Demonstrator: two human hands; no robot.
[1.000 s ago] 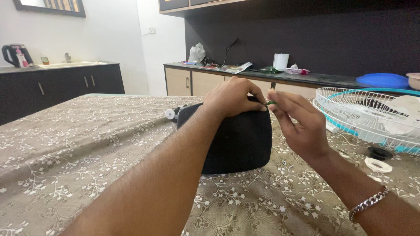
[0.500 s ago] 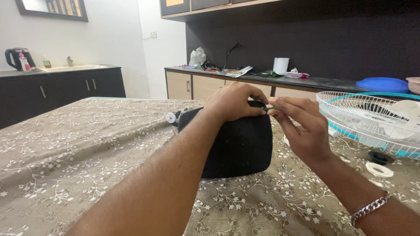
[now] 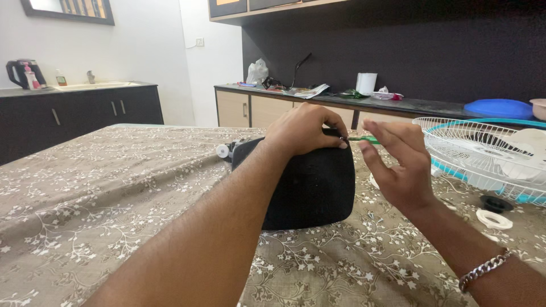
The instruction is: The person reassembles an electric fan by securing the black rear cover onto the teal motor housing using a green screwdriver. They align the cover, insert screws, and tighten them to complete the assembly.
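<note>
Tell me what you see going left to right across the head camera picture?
Kettle → sink tap → left hand on the black fan base → green screwdriver → right hand → white fan guard.

right hand (image 3: 401,170) has opened up since a second ago; fingers (image 3: 392,133) were pinched tight against the left hand (image 3: 304,129), now spread and backed off slightly to the right; more of the green tool (image 3: 364,139) shows (earlier just a sliver between the fingertips); left hand grip on the black housing (image 3: 313,187) shifted only marginally
</note>
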